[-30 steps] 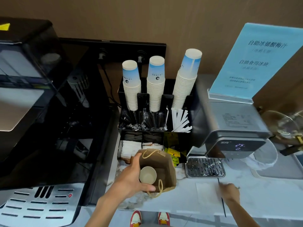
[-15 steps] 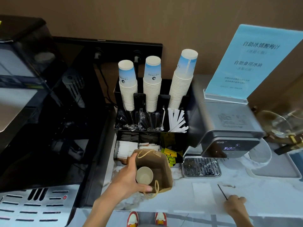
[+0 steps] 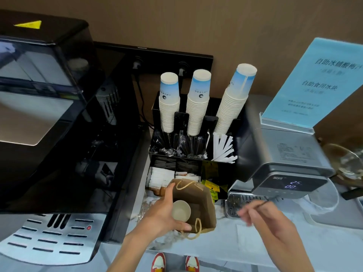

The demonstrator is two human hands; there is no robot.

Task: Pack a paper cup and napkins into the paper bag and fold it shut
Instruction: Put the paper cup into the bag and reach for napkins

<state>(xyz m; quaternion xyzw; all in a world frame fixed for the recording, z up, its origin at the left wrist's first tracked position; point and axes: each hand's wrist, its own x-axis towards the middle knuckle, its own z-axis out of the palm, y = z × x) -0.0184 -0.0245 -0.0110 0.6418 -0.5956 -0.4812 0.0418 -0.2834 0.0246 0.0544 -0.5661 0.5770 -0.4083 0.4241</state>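
Note:
A brown paper bag (image 3: 202,201) with cord handles stands open on the marble counter, with a white paper cup (image 3: 181,210) upright inside it. My left hand (image 3: 164,213) grips the bag's left rim, thumb on the near edge. My right hand (image 3: 263,220), blurred, is raised to the right of the bag and pinches a thin dark stir stick (image 3: 262,204). A white napkin (image 3: 248,235) lies flat on the counter below that hand.
Behind the bag a black organiser (image 3: 198,167) holds three cup stacks (image 3: 197,103), wrapped stirrers, straws and sachets. A black coffee machine (image 3: 49,134) fills the left side. A grey dispenser (image 3: 288,169) with a drip tray (image 3: 238,203) and a blue sign (image 3: 322,83) stands at the right.
My right hand lifted the thin stick off the counter and moved up and left toward the bag. My left hand kept its hold on the bag.

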